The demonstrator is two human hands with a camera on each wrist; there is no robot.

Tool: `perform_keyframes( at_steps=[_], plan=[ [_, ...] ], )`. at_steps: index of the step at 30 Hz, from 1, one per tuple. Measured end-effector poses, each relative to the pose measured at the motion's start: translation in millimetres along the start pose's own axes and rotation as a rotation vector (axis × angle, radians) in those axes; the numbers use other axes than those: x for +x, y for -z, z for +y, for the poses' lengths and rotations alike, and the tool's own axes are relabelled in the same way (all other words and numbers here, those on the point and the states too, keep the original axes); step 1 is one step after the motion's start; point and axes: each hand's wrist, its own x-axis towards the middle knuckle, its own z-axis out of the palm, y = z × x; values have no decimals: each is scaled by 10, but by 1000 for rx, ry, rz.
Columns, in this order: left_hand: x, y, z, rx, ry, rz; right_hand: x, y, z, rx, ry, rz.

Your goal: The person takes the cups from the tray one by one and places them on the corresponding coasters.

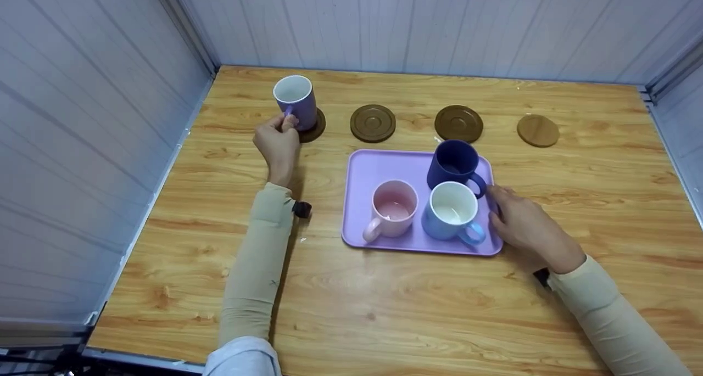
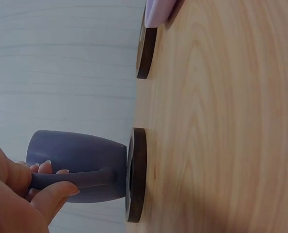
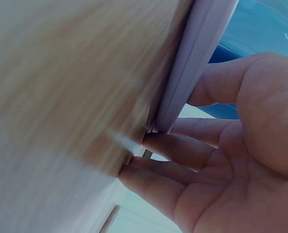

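My left hand (image 1: 279, 145) pinches the handle of a purple mug (image 1: 302, 110) with a white inside. The mug stands upright, its base over a dark wooden coaster (image 2: 138, 174) at the far left. On a lilac tray (image 1: 365, 167) are a pink mug (image 1: 396, 222), a light blue mug (image 1: 442, 228) and a navy mug (image 1: 442, 175). My right hand (image 1: 530, 228) holds the tray's right rim, thumb at the rim and other fingertips down by the table. The navy mug's handle is close to those fingers.
Two more dark coasters, a middle one (image 1: 373, 123) and a right one (image 1: 459, 124), lie in a row behind the tray. A lighter wooden disc (image 1: 538, 130) lies farther right. Pale panel walls (image 1: 417, 30) enclose the wooden table (image 1: 351, 304) at the back and sides.
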Motion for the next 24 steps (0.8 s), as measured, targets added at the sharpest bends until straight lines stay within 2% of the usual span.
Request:
perform_keyframes(
  at_steps=[5,13,24],
  plan=[
    [-9,-6,-9,3,25,4,-1,1,4,2,0,-5],
    [-15,-21,-12,27,5,1,-7,12,7,-1,-2,-3],
    [-31,-15,-21,18,13,2,-2,17,0,-5,-1,0]
  ],
)
